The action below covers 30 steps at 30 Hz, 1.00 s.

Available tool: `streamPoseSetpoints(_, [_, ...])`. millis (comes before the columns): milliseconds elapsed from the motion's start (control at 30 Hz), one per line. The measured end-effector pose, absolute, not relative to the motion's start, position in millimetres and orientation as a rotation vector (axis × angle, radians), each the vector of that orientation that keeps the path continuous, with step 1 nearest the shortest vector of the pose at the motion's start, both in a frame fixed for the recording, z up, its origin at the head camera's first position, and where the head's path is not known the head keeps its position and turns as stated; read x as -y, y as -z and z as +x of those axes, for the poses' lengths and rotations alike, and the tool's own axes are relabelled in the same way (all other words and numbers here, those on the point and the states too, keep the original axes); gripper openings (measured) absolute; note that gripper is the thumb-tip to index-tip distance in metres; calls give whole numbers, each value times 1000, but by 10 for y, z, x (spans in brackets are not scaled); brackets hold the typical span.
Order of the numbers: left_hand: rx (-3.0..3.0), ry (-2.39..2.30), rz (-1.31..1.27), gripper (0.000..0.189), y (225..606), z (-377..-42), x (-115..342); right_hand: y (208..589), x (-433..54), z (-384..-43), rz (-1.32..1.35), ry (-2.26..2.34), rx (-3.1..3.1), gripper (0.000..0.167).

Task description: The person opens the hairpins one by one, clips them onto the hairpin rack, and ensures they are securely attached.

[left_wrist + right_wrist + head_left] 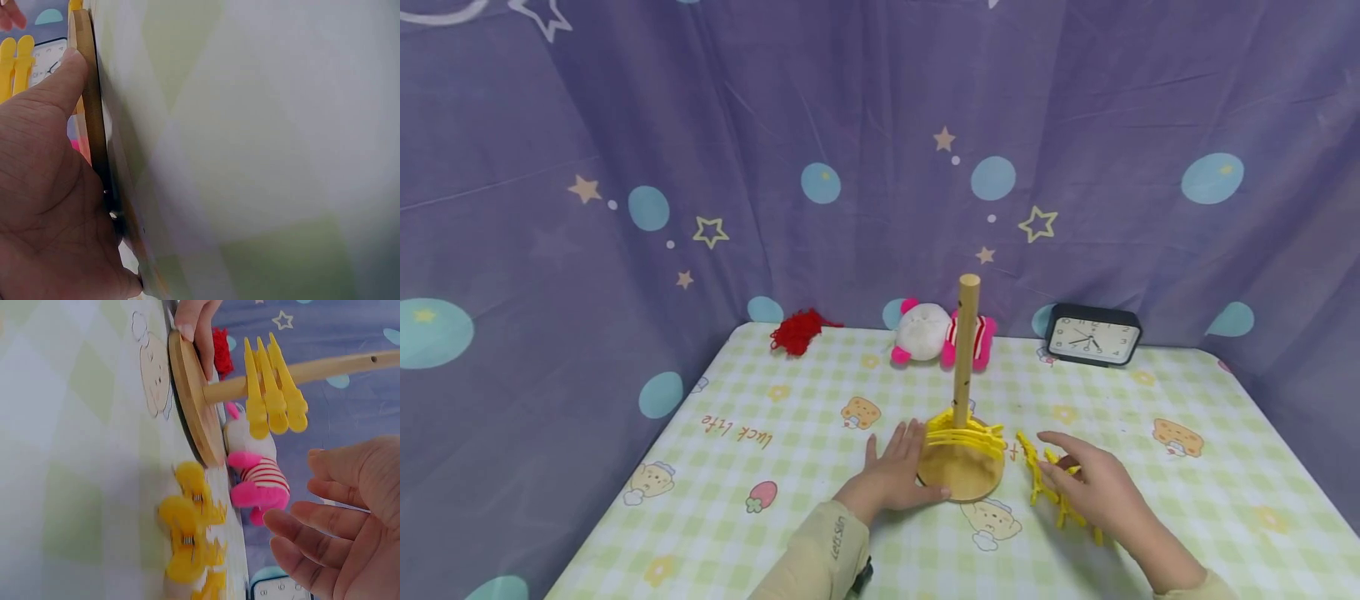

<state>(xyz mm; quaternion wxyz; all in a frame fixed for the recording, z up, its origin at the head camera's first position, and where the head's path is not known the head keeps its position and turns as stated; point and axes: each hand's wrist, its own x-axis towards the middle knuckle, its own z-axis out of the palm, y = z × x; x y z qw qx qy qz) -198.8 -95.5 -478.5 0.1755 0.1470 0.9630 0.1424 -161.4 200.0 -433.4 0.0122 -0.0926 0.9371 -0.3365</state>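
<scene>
A wooden stand has a round base point(962, 485) and an upright pole point(966, 358). My left hand point(891, 477) rests at the base's left side, fingers straight. Its thumb point(70, 72) lies along the near rim. Low on the pole, three yellow plastic clips point(275, 412) lie side by side across it. My right hand point(1097, 487) hovers right of the stand, fingers loosely bent with nothing between them in the right wrist view. Beneath it, several yellow spring clips point(178, 511) with toothed ends lie on the table in a row, partly hidden by the hand in the head view.
The table wears a green-and-white checked cloth point(722, 492). Along its back edge are a bundle of red yarn point(797, 332), a pink-and-white plush toy point(922, 332) behind the pole and a black alarm clock point(1093, 335). A purple curtain point(880, 100) hangs behind.
</scene>
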Motion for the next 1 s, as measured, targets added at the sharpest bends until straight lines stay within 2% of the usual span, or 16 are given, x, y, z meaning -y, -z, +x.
streamPoseSetpoints(333, [-2737, -407, 416, 109, 4805, -1987, 956, 4369, -2276, -1540, -253, 965, -2958, 40])
streamPoseSetpoints(1000, [-2739, -374, 420, 109, 4817, -2005, 953, 4545, -2637, -1457, -132, 813, -2813, 62])
